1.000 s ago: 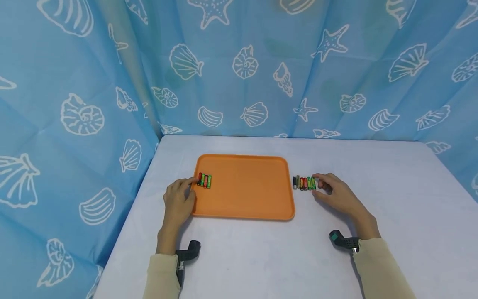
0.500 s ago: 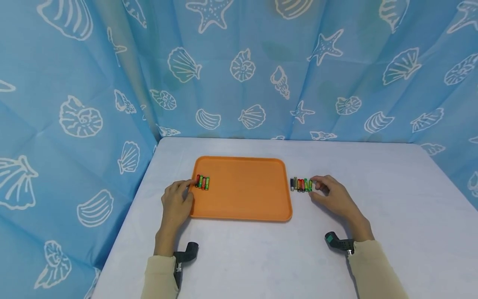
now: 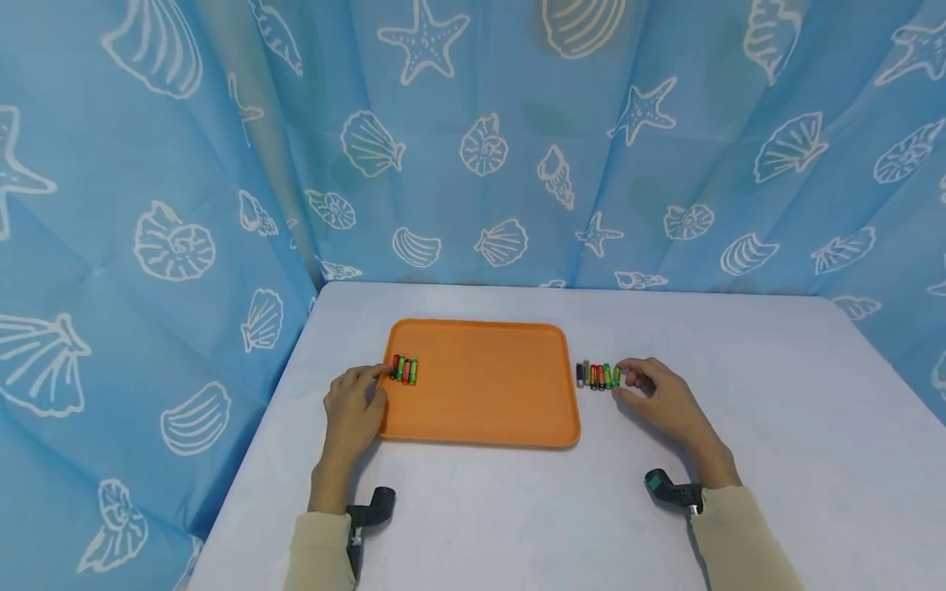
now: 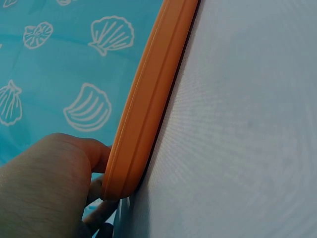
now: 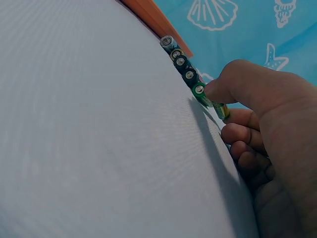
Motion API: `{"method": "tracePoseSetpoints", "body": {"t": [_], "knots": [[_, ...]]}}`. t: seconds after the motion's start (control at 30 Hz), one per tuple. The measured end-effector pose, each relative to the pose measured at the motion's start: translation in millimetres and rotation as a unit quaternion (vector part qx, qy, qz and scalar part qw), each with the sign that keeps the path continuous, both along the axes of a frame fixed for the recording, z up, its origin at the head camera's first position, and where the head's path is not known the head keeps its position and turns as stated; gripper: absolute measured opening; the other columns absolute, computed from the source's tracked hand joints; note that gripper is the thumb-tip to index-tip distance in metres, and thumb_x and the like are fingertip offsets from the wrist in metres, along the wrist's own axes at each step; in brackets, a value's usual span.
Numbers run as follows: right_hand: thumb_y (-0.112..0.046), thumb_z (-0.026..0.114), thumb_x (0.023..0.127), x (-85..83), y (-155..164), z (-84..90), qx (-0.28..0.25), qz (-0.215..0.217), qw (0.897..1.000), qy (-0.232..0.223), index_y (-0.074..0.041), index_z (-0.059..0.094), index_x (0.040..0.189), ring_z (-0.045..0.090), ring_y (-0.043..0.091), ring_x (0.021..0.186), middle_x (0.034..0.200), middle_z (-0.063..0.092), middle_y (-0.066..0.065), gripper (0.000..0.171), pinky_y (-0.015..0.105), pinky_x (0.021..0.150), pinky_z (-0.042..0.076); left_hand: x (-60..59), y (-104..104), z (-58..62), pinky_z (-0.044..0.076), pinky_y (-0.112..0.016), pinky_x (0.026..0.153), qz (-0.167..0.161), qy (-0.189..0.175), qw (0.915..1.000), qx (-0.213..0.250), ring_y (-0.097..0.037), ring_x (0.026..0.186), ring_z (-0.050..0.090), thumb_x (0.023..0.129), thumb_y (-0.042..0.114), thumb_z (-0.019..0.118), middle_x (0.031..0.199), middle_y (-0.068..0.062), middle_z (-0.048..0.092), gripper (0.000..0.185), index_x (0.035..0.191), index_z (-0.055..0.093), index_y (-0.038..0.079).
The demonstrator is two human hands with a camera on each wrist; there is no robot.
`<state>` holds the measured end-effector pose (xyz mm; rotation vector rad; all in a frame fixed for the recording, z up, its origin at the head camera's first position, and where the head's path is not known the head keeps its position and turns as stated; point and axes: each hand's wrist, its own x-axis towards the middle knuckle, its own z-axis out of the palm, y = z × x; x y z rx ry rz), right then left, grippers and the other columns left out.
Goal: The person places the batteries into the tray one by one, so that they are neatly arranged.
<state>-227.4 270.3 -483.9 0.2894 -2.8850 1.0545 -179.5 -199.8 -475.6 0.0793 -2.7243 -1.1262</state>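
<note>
An orange tray (image 3: 480, 427) lies on the white table. My left hand (image 3: 353, 414) holds its left rim, the thumb at the edge near the front corner in the left wrist view; the other fingers are partly hidden. Several red and green batteries (image 3: 406, 371) lie side by side on the tray, close to the left index finger. Right of the tray is a second row of batteries (image 3: 594, 377). At this row's right end, my right hand (image 3: 663, 402) pinches a green battery (image 5: 221, 110) between thumb and finger. That battery leans away from its neighbour.
A blue curtain (image 3: 480, 197) with white shell drawings hangs behind and to the left of the table (image 3: 517, 517). Each wrist wears a black camera mount, the left one (image 3: 377, 507) and the right one (image 3: 668, 489).
The green battery at the right end has tilted and parted at its top from the row, in my right hand's pinch. My left hand stays at the tray's rim. The head view has shifted slightly.
</note>
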Motion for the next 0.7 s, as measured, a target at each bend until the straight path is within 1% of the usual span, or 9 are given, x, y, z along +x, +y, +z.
{"method": "tracePoseSetpoints", "body": {"t": [0.2,0.4,0.57,0.7], "knots": [[-0.023,0.073,0.09,1.7,-2,1.0,-0.004,-0.003,1.0,0.004,-0.004,0.061,0.129,0.052,0.023,0.095,0.1,0.056,0.006,0.044,0.043,0.088,0.045,0.5,0,-0.4,0.014,-0.057,0.114,0.0,0.004,1.0,0.001,-0.04,0.137,0.032,0.098,0.01,0.051,0.135,-0.017,0.052,0.037,0.134,0.062,0.01],[-0.025,0.073,0.09,1.6,-5,1.1,0.0,0.002,1.0,0.016,-0.004,0.062,0.127,0.053,0.021,0.092,0.099,0.057,0.005,0.044,0.037,0.084,0.046,0.9,0,-2.5,0.014,-0.057,0.114,0.004,0.0,1.0,0.0,-0.039,0.138,0.031,0.098,0.011,0.052,0.135,-0.015,0.052,0.038,0.134,0.062,0.012],[-0.025,0.074,0.091,2.8,-11,5.1,0.009,0.01,0.999,0.032,-0.004,0.062,0.127,0.053,0.021,0.09,0.097,0.058,0.004,0.043,0.04,0.082,0.046,0.8,0,-2.9,0.014,-0.057,0.114,0.005,-0.001,1.0,0.003,-0.038,0.138,0.031,0.098,0.011,0.052,0.136,-0.015,0.052,0.038,0.134,0.062,0.013],[-0.023,0.074,0.09,5.9,-19,11.6,0.001,0.023,0.998,0.052,-0.003,0.062,0.126,0.053,0.022,0.09,0.097,0.058,0.005,0.042,0.042,0.081,0.047,-0.8,0,-1.4,0.014,-0.056,0.114,0.003,0.003,1.0,0.003,-0.038,0.137,0.032,0.098,0.011,0.053,0.136,-0.015,0.052,0.037,0.134,0.063,0.012]]}}
